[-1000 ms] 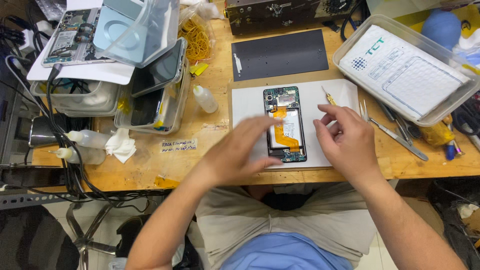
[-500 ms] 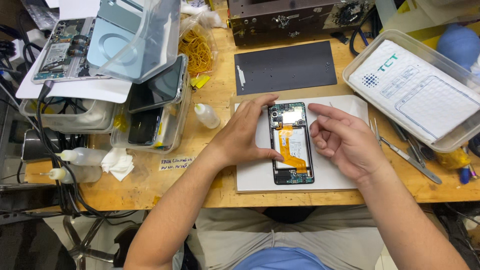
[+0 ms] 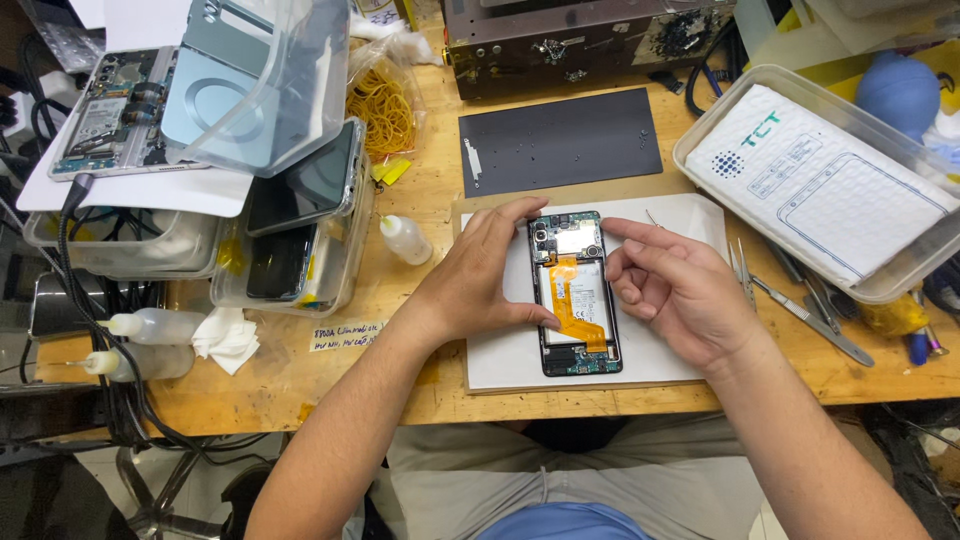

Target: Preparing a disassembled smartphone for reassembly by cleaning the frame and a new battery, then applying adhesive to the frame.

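Observation:
An opened phone [image 3: 575, 295] with its back off lies lengthwise on a white mat [image 3: 500, 355], showing a battery and an orange flex cable. My left hand [image 3: 480, 275] clasps the phone's left edge, index finger at the top corner and thumb lower down on the side. My right hand [image 3: 675, 290] rests at the phone's right edge, index finger stretched to the upper right corner, other fingers curled. Neither hand holds a tool.
Tweezers [image 3: 805, 315] and a thin tool lie right of the mat. A clear tray [image 3: 700, 150] with a white padded pouch sits at right, a dark mat [image 3: 560, 140] behind. Small squeeze bottle [image 3: 405, 238], bins of phones [image 3: 300, 220] and bottles at left.
My right hand has drawn closer to the phone's right edge, its index finger now touching the upper corner. The left hand keeps its hold on the left edge. The view shifted slightly.

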